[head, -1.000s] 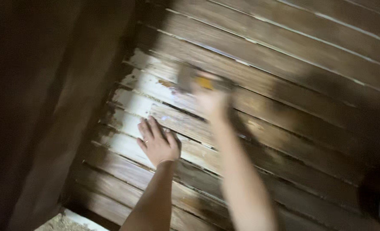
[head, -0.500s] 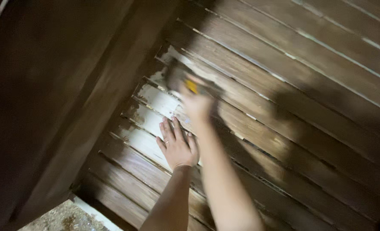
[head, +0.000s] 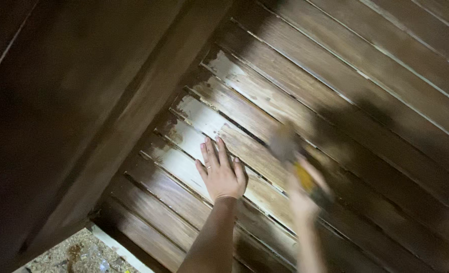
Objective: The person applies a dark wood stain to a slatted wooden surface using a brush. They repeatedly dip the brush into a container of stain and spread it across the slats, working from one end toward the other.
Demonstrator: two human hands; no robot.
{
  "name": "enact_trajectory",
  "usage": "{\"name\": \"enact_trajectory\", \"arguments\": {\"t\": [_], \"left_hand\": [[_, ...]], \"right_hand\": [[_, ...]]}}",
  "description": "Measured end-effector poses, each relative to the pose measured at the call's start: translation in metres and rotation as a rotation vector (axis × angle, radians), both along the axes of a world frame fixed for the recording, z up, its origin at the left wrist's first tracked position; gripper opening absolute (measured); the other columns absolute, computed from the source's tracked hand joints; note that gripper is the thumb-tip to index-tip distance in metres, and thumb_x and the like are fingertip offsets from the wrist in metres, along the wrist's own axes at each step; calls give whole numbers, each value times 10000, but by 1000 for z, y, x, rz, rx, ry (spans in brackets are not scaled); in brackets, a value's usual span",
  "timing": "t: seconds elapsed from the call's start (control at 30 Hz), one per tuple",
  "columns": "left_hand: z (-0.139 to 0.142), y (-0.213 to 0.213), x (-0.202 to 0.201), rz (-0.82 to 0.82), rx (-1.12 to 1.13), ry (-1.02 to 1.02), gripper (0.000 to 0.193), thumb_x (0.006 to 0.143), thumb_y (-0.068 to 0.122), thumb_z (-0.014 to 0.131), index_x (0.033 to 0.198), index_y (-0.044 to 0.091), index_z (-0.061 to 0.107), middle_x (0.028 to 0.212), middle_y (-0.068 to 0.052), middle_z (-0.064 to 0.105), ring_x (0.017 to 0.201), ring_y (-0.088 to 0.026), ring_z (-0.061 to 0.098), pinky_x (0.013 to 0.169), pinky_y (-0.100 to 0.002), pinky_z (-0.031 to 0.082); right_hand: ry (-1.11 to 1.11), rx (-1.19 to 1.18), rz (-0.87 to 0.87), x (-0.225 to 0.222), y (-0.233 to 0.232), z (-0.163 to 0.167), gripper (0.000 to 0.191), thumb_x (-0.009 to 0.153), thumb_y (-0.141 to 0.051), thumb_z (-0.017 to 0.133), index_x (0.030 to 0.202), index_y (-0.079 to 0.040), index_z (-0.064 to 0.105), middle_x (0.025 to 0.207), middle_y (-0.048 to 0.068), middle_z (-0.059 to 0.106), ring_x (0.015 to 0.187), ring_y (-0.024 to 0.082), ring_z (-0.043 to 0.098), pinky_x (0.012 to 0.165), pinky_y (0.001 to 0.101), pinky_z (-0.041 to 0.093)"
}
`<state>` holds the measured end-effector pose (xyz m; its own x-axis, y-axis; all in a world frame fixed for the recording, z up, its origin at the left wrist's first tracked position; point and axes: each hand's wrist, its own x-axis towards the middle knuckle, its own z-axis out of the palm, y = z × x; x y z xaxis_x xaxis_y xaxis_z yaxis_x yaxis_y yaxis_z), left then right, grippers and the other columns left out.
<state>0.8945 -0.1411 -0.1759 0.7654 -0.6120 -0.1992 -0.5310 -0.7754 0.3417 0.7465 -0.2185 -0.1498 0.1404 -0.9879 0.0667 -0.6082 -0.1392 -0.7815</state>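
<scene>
Planks (head: 366, 96) of dark stained wood fill most of the view, running as long slats on a slant from the upper left down to the lower right, with thin pale gaps between them. A broad dark beam (head: 83, 126) borders them along the left edge. Near that edge, in the middle of the planks, lies a patch (head: 209, 121) where the stain is gone and bare pale wood shows; it stretches across several slats and follows their length. At the lower left corner, below the planks, a bit of speckled ground (head: 78, 255) shows.

The left hand (head: 222, 174) lies flat on the lower end of the pale patch, fingers spread and pointing up toward the beam, palm pressed to the wood. The right hand (head: 302, 199) is just beside it, toward the lower right, blurred, closed around a tool (head: 290, 156) with a yellow handle and a grey head. The tool's long axis crosses the slats at a slant, its head pointing up toward the patch and lying on or just over a half-stained plank; whether it touches the wood I cannot tell. The head sits nearer the right hand than the left, and the bare wood lies up and to the left of both hands.
</scene>
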Motion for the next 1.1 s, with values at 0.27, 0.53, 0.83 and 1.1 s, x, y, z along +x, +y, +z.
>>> {"name": "enact_trajectory", "arguments": {"t": [0.27,0.53,0.83,1.1], "left_hand": [[-4,4,-1,18,6,8,775,921,383,482,1610,119,248,1686,-164,159,1565,-337,107,1206,-610,80],[-4,4,-3,14,-26,-20,765,936,383,484,1607,108,243,1692,-171,150,1563,-342,111,1199,-616,91],[-30,7,-1,-32,64,-203,749,969,423,461,1632,145,248,1714,-134,173,1579,-299,122,1211,-600,99],[-7,6,-4,11,-14,4,775,920,379,480,1605,108,241,1686,-173,164,1563,-338,104,1201,-609,73]], "right_hand": [[-366,-167,499,157,-45,-24,357,858,-6,806,1184,-145,760,900,97,776,729,165,718,683,290,564],[155,34,23,-40,-14,-19,322,924,-175,812,1197,-21,737,978,136,780,706,186,722,674,317,599],[-541,-205,-39,241,-67,-53,288,848,-235,826,1022,-21,747,986,143,771,923,264,727,860,387,575],[-4,649,-312,84,-59,-47,595,907,-545,760,1113,12,711,1086,170,765,986,247,739,870,384,565]]}}
